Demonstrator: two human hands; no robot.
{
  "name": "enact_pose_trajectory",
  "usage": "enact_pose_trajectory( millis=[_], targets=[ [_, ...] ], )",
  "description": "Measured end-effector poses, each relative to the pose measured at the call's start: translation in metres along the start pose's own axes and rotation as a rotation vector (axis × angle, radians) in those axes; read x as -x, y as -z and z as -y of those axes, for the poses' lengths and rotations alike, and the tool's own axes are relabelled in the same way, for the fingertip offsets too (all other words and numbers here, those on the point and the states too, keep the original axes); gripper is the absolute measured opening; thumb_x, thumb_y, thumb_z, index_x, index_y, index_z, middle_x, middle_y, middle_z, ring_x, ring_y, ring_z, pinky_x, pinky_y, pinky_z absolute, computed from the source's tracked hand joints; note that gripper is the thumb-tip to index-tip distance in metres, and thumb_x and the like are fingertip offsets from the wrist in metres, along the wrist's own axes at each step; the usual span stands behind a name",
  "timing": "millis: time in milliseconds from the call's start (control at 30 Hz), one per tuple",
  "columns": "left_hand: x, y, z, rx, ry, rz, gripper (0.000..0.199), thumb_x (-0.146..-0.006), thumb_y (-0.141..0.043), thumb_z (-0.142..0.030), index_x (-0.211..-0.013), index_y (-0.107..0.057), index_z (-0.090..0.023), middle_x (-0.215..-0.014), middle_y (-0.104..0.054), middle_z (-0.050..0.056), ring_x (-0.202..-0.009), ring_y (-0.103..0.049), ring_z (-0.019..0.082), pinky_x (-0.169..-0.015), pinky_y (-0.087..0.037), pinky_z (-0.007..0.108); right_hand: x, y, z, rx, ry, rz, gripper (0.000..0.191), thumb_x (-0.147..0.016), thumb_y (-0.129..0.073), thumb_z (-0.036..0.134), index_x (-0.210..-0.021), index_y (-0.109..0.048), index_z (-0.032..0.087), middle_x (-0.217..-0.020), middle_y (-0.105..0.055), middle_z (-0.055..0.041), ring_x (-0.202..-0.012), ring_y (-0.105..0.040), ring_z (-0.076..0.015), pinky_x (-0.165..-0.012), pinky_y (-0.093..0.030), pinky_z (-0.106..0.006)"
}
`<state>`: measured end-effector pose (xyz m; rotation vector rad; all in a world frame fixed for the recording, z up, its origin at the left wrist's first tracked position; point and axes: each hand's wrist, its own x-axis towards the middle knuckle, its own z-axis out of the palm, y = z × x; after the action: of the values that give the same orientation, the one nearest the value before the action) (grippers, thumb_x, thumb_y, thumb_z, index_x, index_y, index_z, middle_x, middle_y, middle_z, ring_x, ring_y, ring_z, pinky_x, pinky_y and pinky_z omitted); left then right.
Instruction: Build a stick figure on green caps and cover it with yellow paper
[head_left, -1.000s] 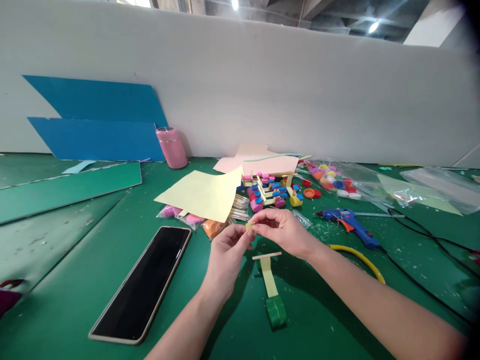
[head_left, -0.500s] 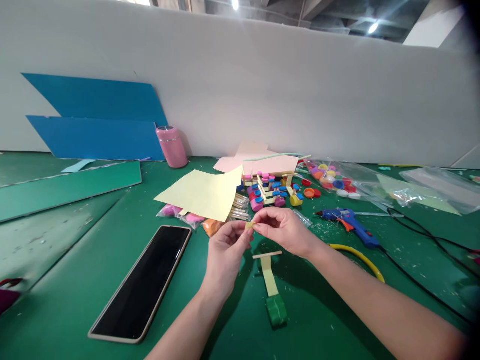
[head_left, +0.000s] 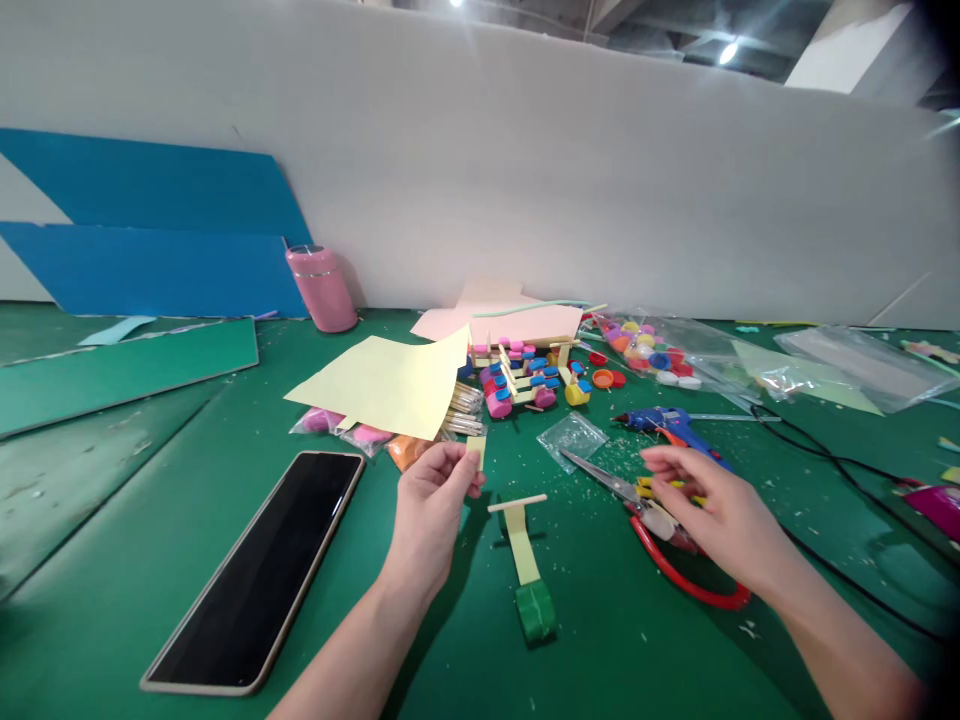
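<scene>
My left hand [head_left: 435, 510] pinches a small strip of pale yellow paper [head_left: 477, 448] between thumb and fingertips. Over a pair of scissors [head_left: 609, 480] with a red handle loop, my right hand [head_left: 709, 510] hangs with fingers apart, holding nothing. Part of the scissors' handle is hidden under that hand, and some yellow handle shows beside it. Between my hands lies a small craft piece: a yellow paper strip [head_left: 523, 548] with a thin wooden stick [head_left: 517, 503] across its far end and a green bottle-cap-like round part [head_left: 536, 610] at its near end.
A phone [head_left: 259, 570] lies at left. Beyond are a yellow paper sheet [head_left: 375, 385] over bagged items, several colourful assembled pieces [head_left: 525, 380], loose caps [head_left: 603, 379] and a pink flask [head_left: 322, 290]. A blue glue gun [head_left: 660, 420] with its cord is at right.
My right hand has let go of the paper strip and moved right to above the scissors, its fingers opening. The left hand keeps the strip. The view has shifted slightly right.
</scene>
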<state>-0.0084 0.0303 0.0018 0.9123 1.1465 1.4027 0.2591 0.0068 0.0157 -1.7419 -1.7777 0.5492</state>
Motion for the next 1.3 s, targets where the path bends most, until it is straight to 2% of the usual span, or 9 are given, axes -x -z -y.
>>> enact_pose_trajectory(
  millis=[33,100,200,367,767,1033,1300],
  targets=[
    [0.0,0.0,0.0,0.006,0.008,0.0,0.017,-0.072,-0.065,-0.03,-0.069,-0.058,-0.015,-0.056,-0.054,-0.004,-0.054,-0.048,0.007,-0.052,-0.038,0.019,0.008,0.004,-0.013,0.07,-0.038,-0.019,0.028,-0.081,-0.049,0.033,-0.105,-0.055,0.021,-0.106,-0.059,-0.0093,-0.092,-0.06,-0.0238,-0.071,-0.053,-0.033],
    [0.0,0.0,0.001,0.011,0.02,0.0,0.017,-0.072,-0.065,-0.03,-0.07,-0.059,-0.015,-0.056,-0.055,-0.004,-0.054,-0.048,0.007,-0.053,-0.038,0.019,0.023,0.01,-0.035,0.17,-0.041,0.02,0.033,-0.079,-0.05,0.034,-0.109,-0.052,0.021,-0.114,-0.055,-0.0106,-0.098,-0.058,-0.0263,-0.075,-0.053,-0.034],
    [0.0,0.0,0.001,0.012,0.034,-0.003,0.016,-0.072,-0.065,-0.03,-0.071,-0.06,-0.015,-0.056,-0.057,-0.003,-0.055,-0.049,0.007,-0.054,-0.038,0.019,0.034,0.011,-0.048,0.233,-0.01,0.099,0.037,-0.08,-0.047,0.03,-0.115,-0.046,0.021,-0.119,-0.052,-0.011,-0.101,-0.057,-0.0251,-0.081,-0.051,-0.035],
    [0.002,-0.002,-0.001,-0.004,0.071,-0.004,0.018,-0.073,-0.064,-0.03,-0.077,-0.062,-0.012,-0.057,-0.062,0.0,-0.053,-0.05,0.008,-0.055,-0.039,0.02,0.032,0.003,-0.04,0.391,0.06,0.171,0.047,-0.073,-0.049,0.021,-0.12,-0.041,0.024,-0.123,-0.049,-0.008,-0.112,-0.049,-0.0258,-0.094,-0.042,-0.043],
    [-0.003,-0.002,0.004,-0.058,0.087,-0.055,0.026,-0.069,-0.065,-0.028,-0.088,-0.057,-0.012,-0.057,-0.063,0.0,-0.049,-0.048,0.008,-0.052,-0.04,0.021,0.035,0.0,-0.038,0.461,0.062,0.122,0.041,-0.077,-0.046,0.026,-0.117,-0.045,0.022,-0.121,-0.053,-0.0068,-0.108,-0.051,-0.0249,-0.087,-0.047,-0.04],
    [-0.004,0.0,0.001,-0.184,0.036,-0.053,0.02,-0.071,-0.061,-0.034,-0.076,-0.055,-0.016,-0.055,-0.059,-0.002,-0.047,-0.05,0.01,-0.051,-0.04,0.023,0.037,-0.004,-0.041,0.44,0.094,0.051,0.042,-0.075,-0.048,0.025,-0.117,-0.048,0.023,-0.12,-0.055,-0.0067,-0.107,-0.053,-0.0268,-0.085,-0.049,-0.04],
    [-0.008,0.007,0.004,-0.361,-0.085,-0.107,0.028,-0.069,-0.064,-0.037,-0.054,-0.049,-0.018,-0.046,-0.047,-0.005,-0.043,-0.041,0.008,-0.043,-0.029,0.021,0.039,-0.008,-0.043,0.444,0.095,0.064,0.042,-0.078,-0.044,0.023,-0.12,-0.042,0.021,-0.123,-0.051,-0.0084,-0.111,-0.05,-0.0264,-0.088,-0.047,-0.042]
  ],
)
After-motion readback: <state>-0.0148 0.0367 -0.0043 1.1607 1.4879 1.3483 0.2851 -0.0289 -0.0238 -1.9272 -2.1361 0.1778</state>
